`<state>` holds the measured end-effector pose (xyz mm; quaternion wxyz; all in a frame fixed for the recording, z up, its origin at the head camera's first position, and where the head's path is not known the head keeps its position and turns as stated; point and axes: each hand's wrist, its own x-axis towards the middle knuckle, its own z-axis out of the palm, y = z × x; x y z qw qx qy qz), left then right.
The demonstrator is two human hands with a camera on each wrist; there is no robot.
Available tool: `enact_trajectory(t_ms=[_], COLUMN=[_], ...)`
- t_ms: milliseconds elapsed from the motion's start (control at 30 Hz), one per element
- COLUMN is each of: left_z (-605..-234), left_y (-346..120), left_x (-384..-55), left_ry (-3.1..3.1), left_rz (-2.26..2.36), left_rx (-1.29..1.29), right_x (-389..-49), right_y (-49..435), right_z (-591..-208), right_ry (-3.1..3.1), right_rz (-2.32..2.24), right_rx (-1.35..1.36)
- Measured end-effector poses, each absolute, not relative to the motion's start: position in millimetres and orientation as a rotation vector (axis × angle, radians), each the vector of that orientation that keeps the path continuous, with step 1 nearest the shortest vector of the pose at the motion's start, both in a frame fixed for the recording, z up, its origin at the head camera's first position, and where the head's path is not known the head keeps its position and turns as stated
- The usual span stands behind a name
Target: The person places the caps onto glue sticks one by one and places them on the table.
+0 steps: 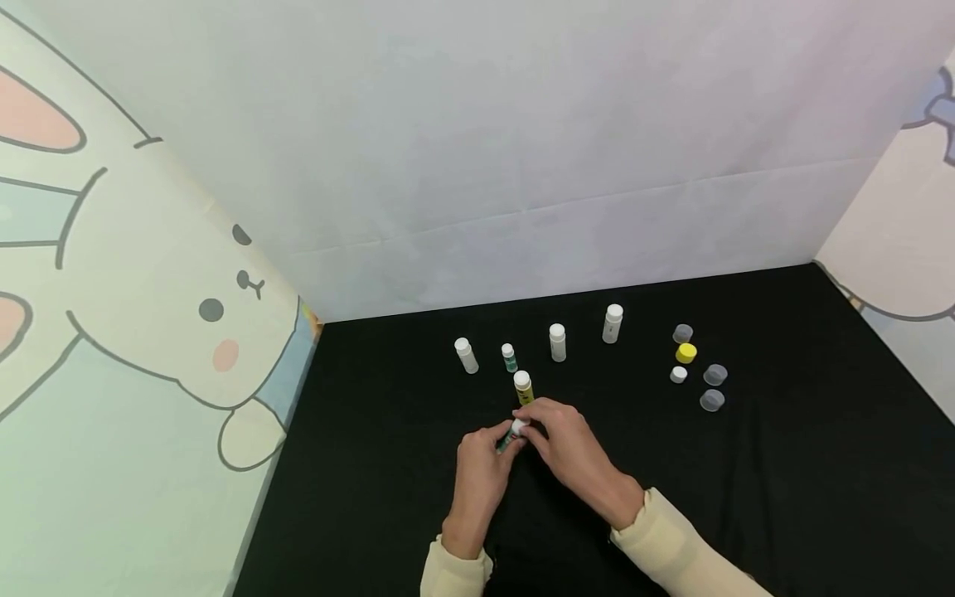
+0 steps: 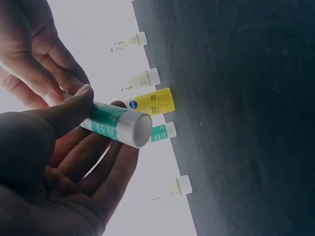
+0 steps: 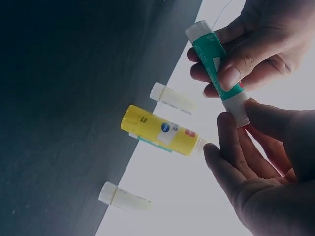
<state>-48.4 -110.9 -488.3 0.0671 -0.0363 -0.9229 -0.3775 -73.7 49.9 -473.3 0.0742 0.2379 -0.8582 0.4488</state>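
Observation:
A green-and-white glue stick point(image 3: 211, 59) is held between my two hands, tilted above the table. My left hand point(image 1: 477, 468) grips its green barrel between thumb and fingers; in the left wrist view the white base of the glue stick point(image 2: 106, 120) points toward the camera. My right hand point(image 1: 570, 444) pinches the white cap point(image 3: 237, 109) at the other end with thumb and fingertips. Just beyond the hands stands a yellow glue stick point(image 1: 525, 388) with a white top, its lower part partly hidden by the right hand in the head view.
Farther back stand a small green glue stick point(image 1: 510, 358) and white sticks at left point(image 1: 466, 356), middle point(image 1: 558, 343) and right point(image 1: 613, 325). On the black tablecloth point(image 1: 358, 464) to the right lie a yellow cap point(image 1: 686, 353), a white cap point(image 1: 678, 375) and several translucent caps point(image 1: 715, 375).

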Motion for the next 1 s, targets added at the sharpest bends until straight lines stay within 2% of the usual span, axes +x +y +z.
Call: enact_trajectory(t_ms=[300, 600, 1000], left_z=[-489.8, -489.9, -486.0], left_y=[-120.1, -131.7, -147.3], left_x=[-49.5, -54.1, -53.2], left_ry=[-2.738, -2.736, -2.72], left_rz=[-1.139, -1.119, -1.129], left_rx=[-0.012, 0.081, 0.113], right_x=[-75.0, -79.3, -91.5], right_y=[36.1, 23.8, -0.2], right_z=[-475.3, -480.5, -480.3], right_ry=[-2.583, -2.537, -2.551], right_rz=[1.37, 1.379, 1.439], right_rx=[0.704, 0.867, 0.795])
